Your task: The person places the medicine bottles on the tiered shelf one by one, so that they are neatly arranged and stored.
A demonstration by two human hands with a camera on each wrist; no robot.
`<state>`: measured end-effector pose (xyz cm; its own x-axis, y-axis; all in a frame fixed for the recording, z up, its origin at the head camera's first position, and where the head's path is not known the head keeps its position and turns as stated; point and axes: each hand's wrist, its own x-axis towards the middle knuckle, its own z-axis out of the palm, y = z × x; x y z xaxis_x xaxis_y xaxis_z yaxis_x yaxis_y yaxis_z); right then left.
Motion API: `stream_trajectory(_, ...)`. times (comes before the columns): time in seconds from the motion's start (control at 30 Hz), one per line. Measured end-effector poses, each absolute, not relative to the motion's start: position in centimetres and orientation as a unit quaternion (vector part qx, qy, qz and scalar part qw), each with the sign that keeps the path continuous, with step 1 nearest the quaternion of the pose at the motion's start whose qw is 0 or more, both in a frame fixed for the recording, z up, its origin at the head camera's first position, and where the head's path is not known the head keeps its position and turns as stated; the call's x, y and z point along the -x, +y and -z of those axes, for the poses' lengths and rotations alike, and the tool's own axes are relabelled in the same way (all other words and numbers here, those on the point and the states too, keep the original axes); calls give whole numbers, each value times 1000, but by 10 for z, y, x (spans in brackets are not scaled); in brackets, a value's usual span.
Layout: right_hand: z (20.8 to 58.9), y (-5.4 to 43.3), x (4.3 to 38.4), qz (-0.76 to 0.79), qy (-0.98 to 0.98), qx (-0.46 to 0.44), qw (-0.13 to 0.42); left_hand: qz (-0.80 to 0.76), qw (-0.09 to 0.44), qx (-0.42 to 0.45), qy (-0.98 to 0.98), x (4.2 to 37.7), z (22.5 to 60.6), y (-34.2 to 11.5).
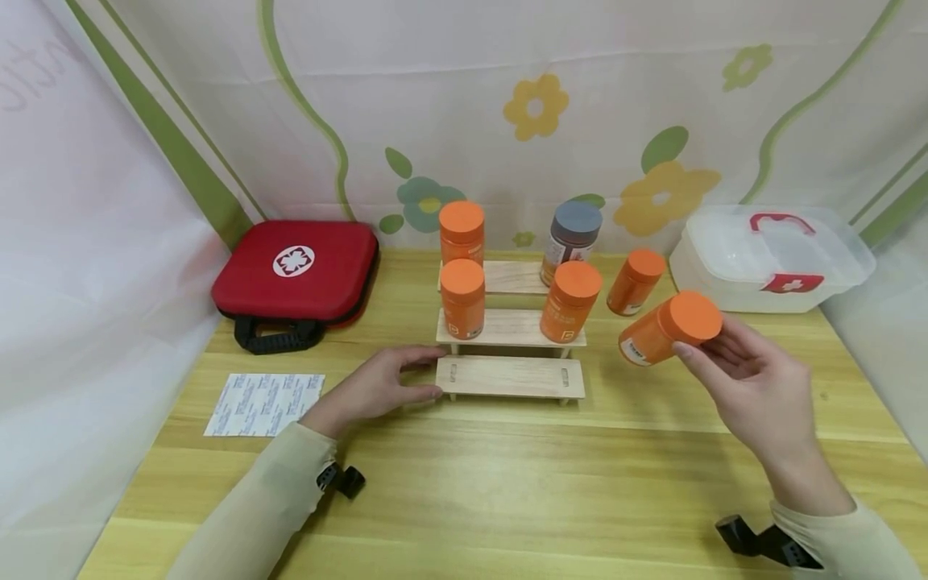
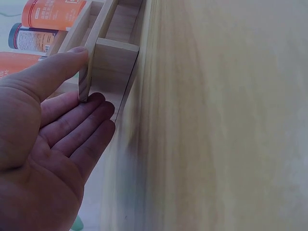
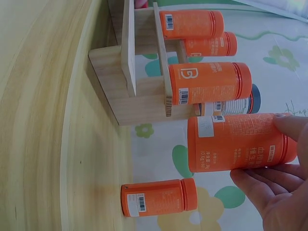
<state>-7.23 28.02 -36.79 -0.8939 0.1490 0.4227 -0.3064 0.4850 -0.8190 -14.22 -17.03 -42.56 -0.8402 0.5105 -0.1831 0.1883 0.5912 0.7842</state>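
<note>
Tilted in the air right of a wooden tiered stand [image 1: 511,377], an orange pill bottle [image 3: 231,142] is gripped near its cap by my right hand [image 1: 761,387]. My left hand [image 1: 380,380] touches the left end of the stand's lowest step, its thumb on the edge and its fingers extended beside it in the left wrist view. The middle step bears two orange bottles [image 1: 464,302] [image 1: 570,306]. On the top step stand another orange bottle [image 1: 461,234] and a grey-capped bottle [image 1: 571,242]. A smaller orange bottle [image 1: 634,283] stands on the table beside the stand.
A red first-aid case [image 1: 293,270] lies at the back left, its black handle facing forward. Before it is a white printed sheet [image 1: 264,404]. A translucent white box [image 1: 768,266] with a red handle stands at the back right. A patterned curtain [image 1: 464,105] hangs behind the table.
</note>
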Motion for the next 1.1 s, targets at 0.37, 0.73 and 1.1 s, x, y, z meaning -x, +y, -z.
stream_trajectory(0.37, 364, 273, 67, -496, -835, -71, 228, -409, 198, -199, 868, 142, 424, -170)
stream_trajectory(0.73, 366, 268, 65, -506, -812, -142, 255, -407, 195, -206, 869, 143, 425, -170)
stream_trajectory(1.1, 372, 253, 65, -600, -727, -235, 237, -406, 201, -200, 868, 143, 425, -170)
